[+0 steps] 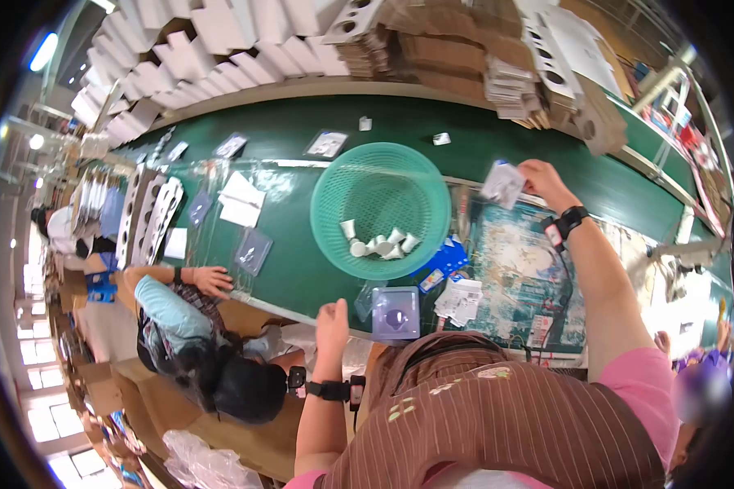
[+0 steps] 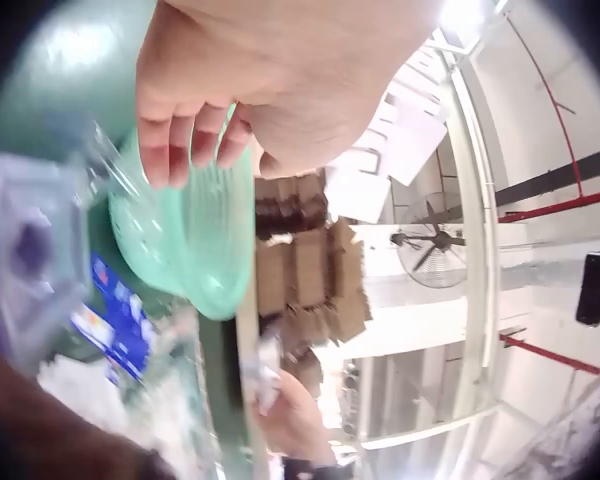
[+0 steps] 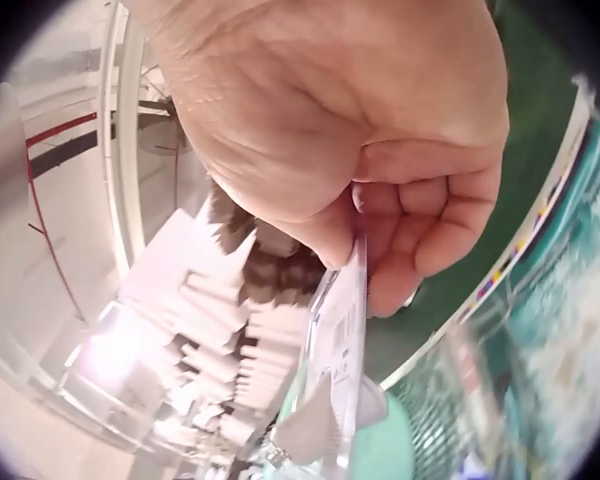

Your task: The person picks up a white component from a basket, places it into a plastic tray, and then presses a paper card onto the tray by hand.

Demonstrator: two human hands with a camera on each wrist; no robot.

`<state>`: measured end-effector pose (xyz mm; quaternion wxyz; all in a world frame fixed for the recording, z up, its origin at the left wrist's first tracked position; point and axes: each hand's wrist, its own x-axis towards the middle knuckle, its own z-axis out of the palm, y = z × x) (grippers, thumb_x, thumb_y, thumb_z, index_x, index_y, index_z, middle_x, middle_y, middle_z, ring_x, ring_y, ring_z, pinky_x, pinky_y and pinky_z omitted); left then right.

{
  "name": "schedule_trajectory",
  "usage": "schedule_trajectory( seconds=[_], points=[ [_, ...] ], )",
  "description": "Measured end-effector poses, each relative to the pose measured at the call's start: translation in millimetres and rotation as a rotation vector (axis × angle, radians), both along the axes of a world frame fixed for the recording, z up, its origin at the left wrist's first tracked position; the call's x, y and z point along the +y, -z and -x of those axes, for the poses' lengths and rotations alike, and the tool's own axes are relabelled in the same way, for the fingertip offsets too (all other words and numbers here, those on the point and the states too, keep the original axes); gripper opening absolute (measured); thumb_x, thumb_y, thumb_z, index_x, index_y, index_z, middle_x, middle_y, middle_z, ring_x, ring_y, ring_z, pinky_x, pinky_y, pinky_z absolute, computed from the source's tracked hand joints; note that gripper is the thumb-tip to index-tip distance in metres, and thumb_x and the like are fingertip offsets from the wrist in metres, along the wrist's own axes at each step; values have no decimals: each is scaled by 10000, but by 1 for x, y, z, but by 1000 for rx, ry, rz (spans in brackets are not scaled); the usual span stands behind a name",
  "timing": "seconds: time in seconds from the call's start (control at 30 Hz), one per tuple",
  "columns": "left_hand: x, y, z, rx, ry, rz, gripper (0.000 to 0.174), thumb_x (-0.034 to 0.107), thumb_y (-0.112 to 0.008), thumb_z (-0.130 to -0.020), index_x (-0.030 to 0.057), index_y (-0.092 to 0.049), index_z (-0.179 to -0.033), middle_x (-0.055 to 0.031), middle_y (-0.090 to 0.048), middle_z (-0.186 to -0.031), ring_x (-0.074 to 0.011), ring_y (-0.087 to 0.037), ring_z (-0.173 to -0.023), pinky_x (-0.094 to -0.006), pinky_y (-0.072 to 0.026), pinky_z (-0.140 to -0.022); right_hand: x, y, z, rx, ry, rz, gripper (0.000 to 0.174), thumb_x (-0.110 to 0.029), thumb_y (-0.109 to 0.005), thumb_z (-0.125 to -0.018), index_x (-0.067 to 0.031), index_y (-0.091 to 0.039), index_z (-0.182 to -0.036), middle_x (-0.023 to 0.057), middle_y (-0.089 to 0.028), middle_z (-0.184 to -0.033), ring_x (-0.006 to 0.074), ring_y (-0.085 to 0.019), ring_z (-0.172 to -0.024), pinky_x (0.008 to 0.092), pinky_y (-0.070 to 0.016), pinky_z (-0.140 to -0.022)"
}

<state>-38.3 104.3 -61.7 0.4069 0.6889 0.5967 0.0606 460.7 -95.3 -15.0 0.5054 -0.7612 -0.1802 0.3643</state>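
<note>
The right hand (image 1: 546, 183) pinches a clear plastic pack with a white card (image 1: 504, 183) by its edge, over the right part of the green table. In the right wrist view, thumb and fingers of the hand (image 3: 380, 170) hold the pack (image 3: 338, 350) edge-on, a white piece showing inside. The left hand (image 1: 332, 328) is raised near the table's front edge, touching nothing; in the left wrist view its fingers (image 2: 195, 135) hang loosely bent. Between the hands stands a green basket (image 1: 328, 200) with several small white cups (image 1: 385, 245). A clear square plastic tray (image 1: 395, 314) lies beside the left hand.
Blue cards (image 1: 444, 262) and white papers (image 1: 458, 301) lie right of the tray. More clear packs (image 1: 327, 144) lie on the green table (image 1: 289, 285). Another person's hand (image 1: 212, 281) rests at the left edge. White boxes (image 1: 220, 28) and brown cardboard (image 1: 440, 61) line the back shelf.
</note>
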Motion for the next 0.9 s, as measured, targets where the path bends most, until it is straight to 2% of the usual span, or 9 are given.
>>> schedule_trajectory(
  seconds=[0.07,0.23,0.3,0.37,0.5,0.7,0.77,0.83,0.9],
  points=[
    [-5,-17,-5,38,-134,474,655,571,-491,-825,-47,-536,-1035,-131,-641,-825,-184,-600,-628,-301,-486,-544,7,19,-22,81,166,16,204,-228,-537,-872,-68,-608,-976,2,-572,-753,80,-519,-623,204,-422,-538],
    [-12,-19,-22,-403,-376,786,408,361,-582,-844,-15,-543,-1000,-78,-621,-769,-121,-559,-574,-245,-446,-503,0,82,-62,184,310,61,245,-235,-569,-841,-59,-621,-1003,41,-618,-798,133,-579,-686,251,-461,-603],
    [-11,-22,-22,-537,-379,811,329,276,-607,-844,-9,-543,-994,-62,-611,-759,-105,-546,-572,-230,-437,-504,-3,101,-70,-423,380,253,249,-205,-584,-819,-38,-637,-996,85,-657,-880,187,-618,-784,289,-481,-698],
    [-11,-42,-22,-531,-459,628,218,156,-618,-831,-3,-553,-965,-46,-596,-756,-95,-529,-581,-216,-425,-518,-4,66,-49,-629,451,116,233,-170,-578,-819,-3,-644,-967,90,-665,-882,182,-618,-796,279,-472,-724],
    [-17,-84,-10,-536,-344,337,136,89,-593,-837,5,-559,-938,-45,-579,-748,-87,-508,-596,-211,-414,-541,9,-12,46,-174,182,-94,185,-151,-550,-860,-13,-621,-961,38,-634,-782,100,-561,-702,238,-457,-653],
    [-37,-128,-28,-597,-190,267,103,84,-588,-846,6,-564,-910,-35,-582,-730,-87,-521,-606,-217,-427,-560,53,-97,216,-105,-669,-98,251,-125,-547,-879,-39,-567,-1113,77,-626,-963,147,-612,-815,280,-497,-727],
    [-47,-139,-34,-627,-183,270,90,72,-581,-848,4,-561,-902,-32,-578,-711,-93,-519,-598,-222,-429,-567,66,-97,247,-165,-689,-208,233,-179,-554,-876,-9,-583,-1033,87,-631,-837,150,-610,-740,283,-490,-668],
    [-53,-147,-36,-721,-123,270,80,71,-582,-848,4,-560,-886,-28,-579,-711,-89,-523,-614,-222,-431,-585,78,-96,263,172,-746,-162,203,-179,-572,-865,3,-584,-953,77,-637,-775,126,-603,-661,262,-482,-596],
    [-52,-144,-25,-708,-50,288,163,112,-543,-883,-7,-552,-994,-72,-599,-851,-144,-583,-763,-272,-474,-670,83,-101,270,167,-759,-169,184,-175,-579,-861,5,-583,-898,66,-633,-730,118,-594,-619,252,-472,-564]
  ],
)
